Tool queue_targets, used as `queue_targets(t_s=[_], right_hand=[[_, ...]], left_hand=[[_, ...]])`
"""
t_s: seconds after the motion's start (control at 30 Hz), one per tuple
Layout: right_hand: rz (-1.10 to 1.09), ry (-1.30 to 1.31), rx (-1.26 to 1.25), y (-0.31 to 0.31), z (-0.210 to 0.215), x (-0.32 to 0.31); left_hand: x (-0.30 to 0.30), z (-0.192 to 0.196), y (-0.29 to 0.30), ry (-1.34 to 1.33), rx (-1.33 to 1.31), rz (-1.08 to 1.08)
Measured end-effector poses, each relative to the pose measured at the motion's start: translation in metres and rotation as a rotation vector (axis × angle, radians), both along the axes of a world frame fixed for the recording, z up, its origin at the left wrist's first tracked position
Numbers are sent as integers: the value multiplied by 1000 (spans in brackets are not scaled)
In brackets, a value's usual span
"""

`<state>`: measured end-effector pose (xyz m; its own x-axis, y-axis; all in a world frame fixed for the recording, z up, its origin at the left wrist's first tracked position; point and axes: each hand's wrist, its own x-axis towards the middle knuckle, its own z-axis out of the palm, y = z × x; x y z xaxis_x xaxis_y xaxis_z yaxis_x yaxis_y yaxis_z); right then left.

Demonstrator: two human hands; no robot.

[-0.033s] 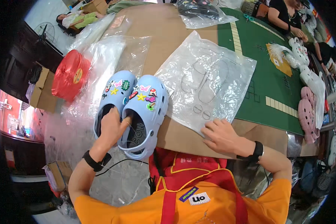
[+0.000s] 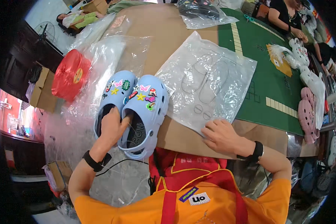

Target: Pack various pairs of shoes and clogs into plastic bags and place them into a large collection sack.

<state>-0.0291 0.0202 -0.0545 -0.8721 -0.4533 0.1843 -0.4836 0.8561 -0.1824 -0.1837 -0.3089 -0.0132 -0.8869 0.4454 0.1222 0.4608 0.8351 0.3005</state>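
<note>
My left hand point(image 2: 112, 128) grips a pair of light blue clogs side by side where they meet. Its fingers reach into the left clog point(image 2: 119, 98), and the thumb goes into the right clog point(image 2: 156, 115). Colourful charms cover both toes: butterflies, yellow starfish and a mushroom among them. To their right lies a clear plastic bag point(image 2: 183, 106), flat on the table, printed with shoe outlines and two small circles. At the bag's near edge my right hand point(image 2: 222, 135) is closed with curled fingers on the plastic; the fingertips are partly hidden.
A green cutting mat point(image 2: 250, 114) covers the table's right side, with pink clogs point(image 2: 307, 114) and white clogs point(image 2: 299, 52) along its edge. More clear bags point(image 2: 112, 52) and a red round bundle point(image 2: 69, 74) lie left. Another person point(image 2: 283, 18) sits far right.
</note>
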Motion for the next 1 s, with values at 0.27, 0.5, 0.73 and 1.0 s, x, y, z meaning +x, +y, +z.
queue_targets(t_s=[0.27, 0.5, 0.73, 1.0], right_hand=[[-53, -158, -226, 6, -7, -8], [-72, 2, -90, -5, -6, -3], [-24, -30, 52, -11, 6, 1], [-35, -135, -67, 1, -4, -6]], left_hand=[[-6, 1, -5, 14, 68, 45], [-11, -1, -11, -28, 80, 87], [-10, 1, -10, -51, 121, 58], [-12, -1, -11, -89, 103, 81]])
